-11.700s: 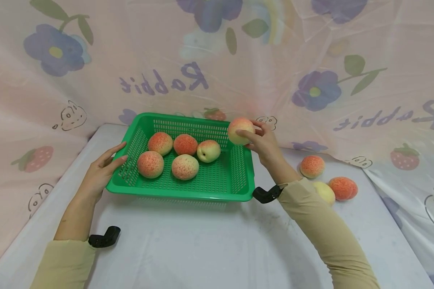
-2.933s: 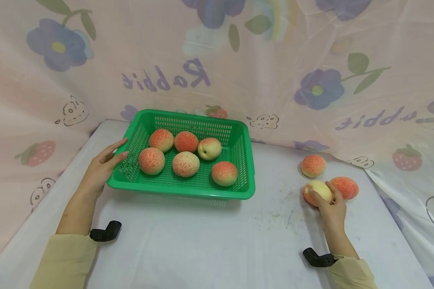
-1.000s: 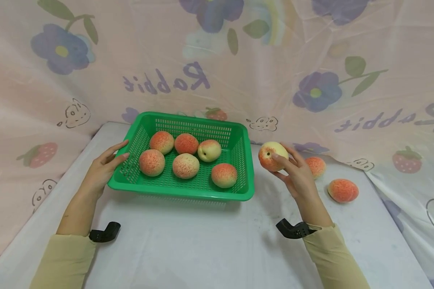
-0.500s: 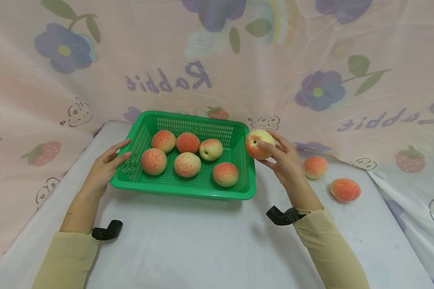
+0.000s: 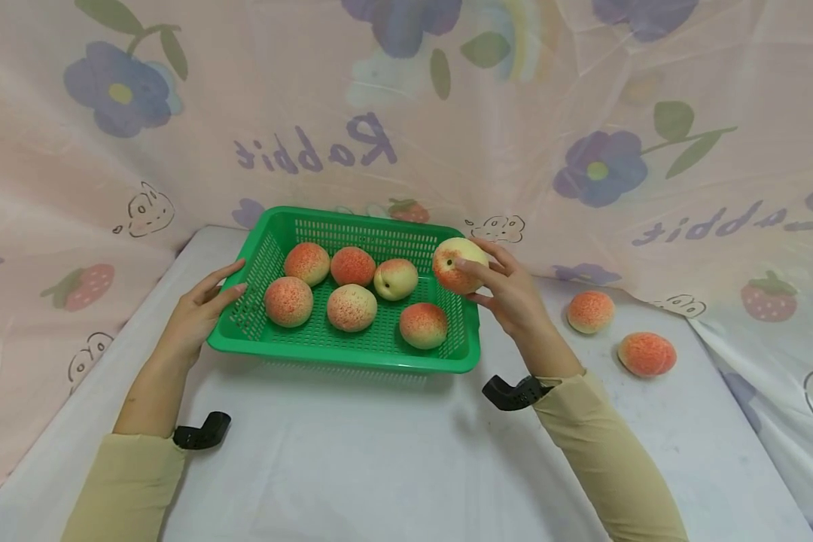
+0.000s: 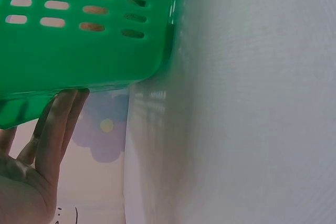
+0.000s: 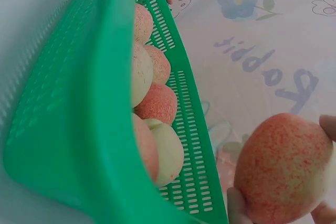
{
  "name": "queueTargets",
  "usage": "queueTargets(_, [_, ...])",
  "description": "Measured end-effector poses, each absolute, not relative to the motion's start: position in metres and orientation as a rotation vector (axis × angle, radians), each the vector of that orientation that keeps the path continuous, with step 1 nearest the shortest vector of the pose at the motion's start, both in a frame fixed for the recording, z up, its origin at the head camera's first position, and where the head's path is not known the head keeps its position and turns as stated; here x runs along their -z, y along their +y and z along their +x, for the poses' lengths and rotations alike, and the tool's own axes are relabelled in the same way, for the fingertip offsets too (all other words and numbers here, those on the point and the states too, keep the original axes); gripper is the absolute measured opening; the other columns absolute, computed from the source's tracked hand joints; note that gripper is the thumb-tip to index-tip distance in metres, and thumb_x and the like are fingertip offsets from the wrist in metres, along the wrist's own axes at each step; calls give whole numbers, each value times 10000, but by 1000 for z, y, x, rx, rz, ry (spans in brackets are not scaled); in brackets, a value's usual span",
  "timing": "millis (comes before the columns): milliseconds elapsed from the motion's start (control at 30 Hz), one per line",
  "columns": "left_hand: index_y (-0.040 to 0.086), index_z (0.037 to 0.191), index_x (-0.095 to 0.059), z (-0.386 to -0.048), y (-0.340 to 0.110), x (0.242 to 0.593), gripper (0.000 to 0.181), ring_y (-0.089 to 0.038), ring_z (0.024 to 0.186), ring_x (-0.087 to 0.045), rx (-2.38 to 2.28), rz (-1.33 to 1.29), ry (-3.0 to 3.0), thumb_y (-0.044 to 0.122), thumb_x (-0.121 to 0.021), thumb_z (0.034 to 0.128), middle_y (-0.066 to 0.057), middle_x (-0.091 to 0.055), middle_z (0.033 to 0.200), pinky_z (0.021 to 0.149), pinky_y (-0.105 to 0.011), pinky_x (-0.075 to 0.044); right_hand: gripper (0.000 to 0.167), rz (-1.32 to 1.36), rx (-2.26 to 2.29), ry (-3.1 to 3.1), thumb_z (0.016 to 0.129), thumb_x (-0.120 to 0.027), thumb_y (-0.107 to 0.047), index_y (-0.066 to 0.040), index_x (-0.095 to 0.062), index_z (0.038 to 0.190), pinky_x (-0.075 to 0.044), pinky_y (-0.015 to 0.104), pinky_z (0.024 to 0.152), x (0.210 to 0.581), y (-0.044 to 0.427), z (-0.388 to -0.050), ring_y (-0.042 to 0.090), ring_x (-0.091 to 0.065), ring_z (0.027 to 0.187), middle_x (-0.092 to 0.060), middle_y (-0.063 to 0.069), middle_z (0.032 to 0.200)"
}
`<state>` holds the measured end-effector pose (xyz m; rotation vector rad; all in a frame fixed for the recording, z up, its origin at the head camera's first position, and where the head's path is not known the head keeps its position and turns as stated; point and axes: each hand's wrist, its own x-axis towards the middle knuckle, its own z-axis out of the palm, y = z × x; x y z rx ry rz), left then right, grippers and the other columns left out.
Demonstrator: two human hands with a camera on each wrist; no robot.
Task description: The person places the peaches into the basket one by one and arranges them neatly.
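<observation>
My left hand (image 5: 193,316) holds the left rim of a green plastic basket (image 5: 352,365). Thumb and a finger lie over the rim, while other fairly straight fingers (image 6: 55,129) reach beneath it in the left wrist view. Several peaches lie inside, including a pale speckled peach (image 5: 351,308) and a red-yellow peach (image 5: 423,326) at the front right. Above the basket's right end, my right hand (image 5: 511,293) pinches a yellow-and-red peach (image 5: 459,266) between thumb and fingers. That same peach (image 7: 281,169) appears beside the basket in the right wrist view.
Two more peaches lie on the white-covered table (image 5: 352,467) right of the basket: a round peach (image 5: 591,312) and a redder peach (image 5: 647,354). A printed cloth (image 5: 461,150) hangs behind the table. Black wrist cameras sit on both forearms.
Since 2.9 s ago, my right hand has lifted the yellow-and-red peach from the table and carried it left over the basket's right end. My left hand stays at the rim.
</observation>
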<state>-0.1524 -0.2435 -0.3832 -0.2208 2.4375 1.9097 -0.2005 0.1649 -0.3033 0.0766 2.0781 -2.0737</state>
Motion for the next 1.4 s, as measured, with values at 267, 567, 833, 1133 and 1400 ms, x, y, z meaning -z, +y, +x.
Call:
queueTargets(267, [359,1485,-344,-152,-243,382,566,-431,1456,12,-1917,-210,2436,458,-535,961,-139,-26,1612,1089,-717,-33,592,-33,1910,2059,904,-666,-191,-198,-427,1445,-451,493,998,299,153,-207,283,-468,1233,-378,139,1435])
queueTargets(567, [368,1487,-333,-151,-243,383,570,-421,1459,26,-1913,-219,2433,465,-531,961,-122,-15,1615,1082,-725,-16,593,-75,1746,2070,865,-702,-193,-182,-464,1407,-450,517,998,297,137,-213,289,-496,1232,-469,124,1364])
queueTargets(833, [371,1483,-341,-150,-243,381,574,-431,1455,6,-1917,-199,2434,478,-535,954,-140,-21,1612,1087,-721,-33,577,-107,1590,2106,865,-702,-188,-189,-480,1398,-506,436,912,300,124,-219,272,-550,1151,-515,137,1316])
queueTargets(1133, [337,1492,-338,-151,-243,383,577,-434,1454,-10,-1931,-193,2427,445,-541,962,-153,-54,1608,1110,-688,-54,557,-150,1503,2098,862,-712,-179,-169,-498,1376,-502,484,929,306,114,-224,285,-544,1135,-502,159,1293])
queueTargets(1400, [333,1492,-340,-151,-242,382,580,-444,1451,-20,-1927,-208,2433,445,-545,960,-162,-68,1605,1094,-711,-55,556,-234,1431,2107,844,-729,-153,-163,-516,1357,-538,407,855,310,104,-228,254,-577,1036,-520,163,1252])
